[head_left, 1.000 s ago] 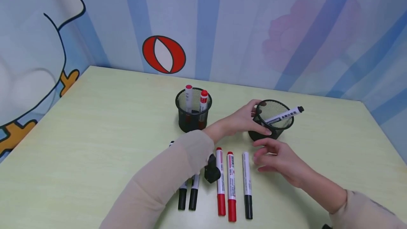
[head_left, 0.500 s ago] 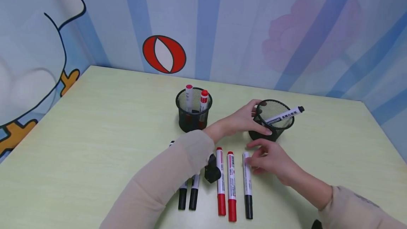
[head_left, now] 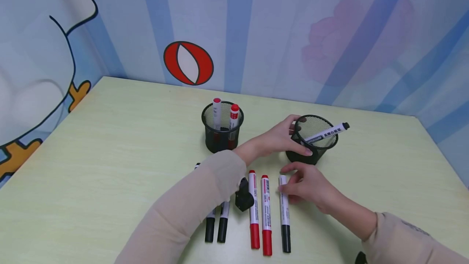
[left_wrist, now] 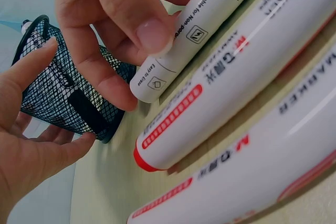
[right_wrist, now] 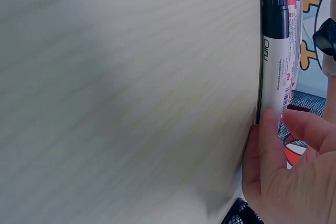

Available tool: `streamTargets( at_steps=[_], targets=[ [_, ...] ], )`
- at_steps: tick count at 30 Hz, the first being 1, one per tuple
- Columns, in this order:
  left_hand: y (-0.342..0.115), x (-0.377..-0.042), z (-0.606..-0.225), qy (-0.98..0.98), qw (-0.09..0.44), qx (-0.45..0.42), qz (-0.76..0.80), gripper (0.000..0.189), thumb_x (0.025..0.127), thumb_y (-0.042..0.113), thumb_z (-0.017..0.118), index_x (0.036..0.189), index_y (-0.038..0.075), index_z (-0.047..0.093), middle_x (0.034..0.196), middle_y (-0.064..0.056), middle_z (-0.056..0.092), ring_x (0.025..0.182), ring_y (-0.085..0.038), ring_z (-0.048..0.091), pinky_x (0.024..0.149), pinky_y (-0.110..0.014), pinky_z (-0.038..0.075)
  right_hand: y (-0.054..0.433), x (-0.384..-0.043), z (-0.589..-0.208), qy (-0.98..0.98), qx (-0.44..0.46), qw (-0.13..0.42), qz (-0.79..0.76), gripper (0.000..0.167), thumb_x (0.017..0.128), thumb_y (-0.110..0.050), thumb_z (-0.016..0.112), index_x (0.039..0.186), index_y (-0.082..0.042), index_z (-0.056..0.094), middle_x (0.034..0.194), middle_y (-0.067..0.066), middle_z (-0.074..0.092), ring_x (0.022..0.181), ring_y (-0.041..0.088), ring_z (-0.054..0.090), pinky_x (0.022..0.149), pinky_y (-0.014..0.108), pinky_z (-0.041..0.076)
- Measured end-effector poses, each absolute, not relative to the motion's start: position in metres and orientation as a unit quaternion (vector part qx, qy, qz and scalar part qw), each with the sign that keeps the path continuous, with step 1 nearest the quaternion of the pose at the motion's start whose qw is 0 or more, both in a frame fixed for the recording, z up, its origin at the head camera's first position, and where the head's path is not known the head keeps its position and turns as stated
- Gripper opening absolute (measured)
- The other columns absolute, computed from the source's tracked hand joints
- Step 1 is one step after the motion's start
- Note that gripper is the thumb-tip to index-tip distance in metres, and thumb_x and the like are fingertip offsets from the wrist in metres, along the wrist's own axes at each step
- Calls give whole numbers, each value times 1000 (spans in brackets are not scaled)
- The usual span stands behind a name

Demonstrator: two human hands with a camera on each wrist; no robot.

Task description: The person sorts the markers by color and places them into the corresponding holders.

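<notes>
My left hand (head_left: 279,138) grips the side of a black mesh pen holder (head_left: 303,157), thumb near the front rim. The holder leans to the right, and a whiteboard marker with a black end (head_left: 329,132) slants out of it. Just in front, my right hand (head_left: 309,187) pinches the upper end of a white marker with a black cap (head_left: 285,215), which lies on the table. In the left wrist view the right thumb and fingers straddle that marker (left_wrist: 202,27). The right wrist view shows fingertips on the marker's white barrel (right_wrist: 274,74).
A second mesh holder (head_left: 220,138) with two red-topped markers stands at the back left. Two red-capped markers, one of them a red marker (head_left: 266,209), lie left of the pinched one. Black-capped markers (head_left: 222,230) lie partly under the left sleeve (head_left: 190,203).
My right hand has moved left onto the black-capped marker and its fingers have closed at the upper end. The left hand and both holders have stayed in place.
</notes>
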State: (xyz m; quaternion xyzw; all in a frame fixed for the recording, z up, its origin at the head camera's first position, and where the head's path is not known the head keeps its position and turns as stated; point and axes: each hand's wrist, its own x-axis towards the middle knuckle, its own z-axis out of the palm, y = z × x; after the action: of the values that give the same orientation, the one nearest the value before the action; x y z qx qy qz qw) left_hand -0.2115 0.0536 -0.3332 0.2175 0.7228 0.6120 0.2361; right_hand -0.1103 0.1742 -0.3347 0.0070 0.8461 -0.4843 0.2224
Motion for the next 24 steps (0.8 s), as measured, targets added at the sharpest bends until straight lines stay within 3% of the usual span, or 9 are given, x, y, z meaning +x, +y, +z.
streamTargets(
  at_steps=[24],
  targets=[
    [53,-211,-333,722,238,215,613,83,73,7,78,141,15,29,136,-12,43,118,-16,43,95,-31,40,171,-111,-335,870,-7,212,-445,39,75,-3,74,110,3,58,72,9,53,57,17,55,57,30,53]
  ],
)
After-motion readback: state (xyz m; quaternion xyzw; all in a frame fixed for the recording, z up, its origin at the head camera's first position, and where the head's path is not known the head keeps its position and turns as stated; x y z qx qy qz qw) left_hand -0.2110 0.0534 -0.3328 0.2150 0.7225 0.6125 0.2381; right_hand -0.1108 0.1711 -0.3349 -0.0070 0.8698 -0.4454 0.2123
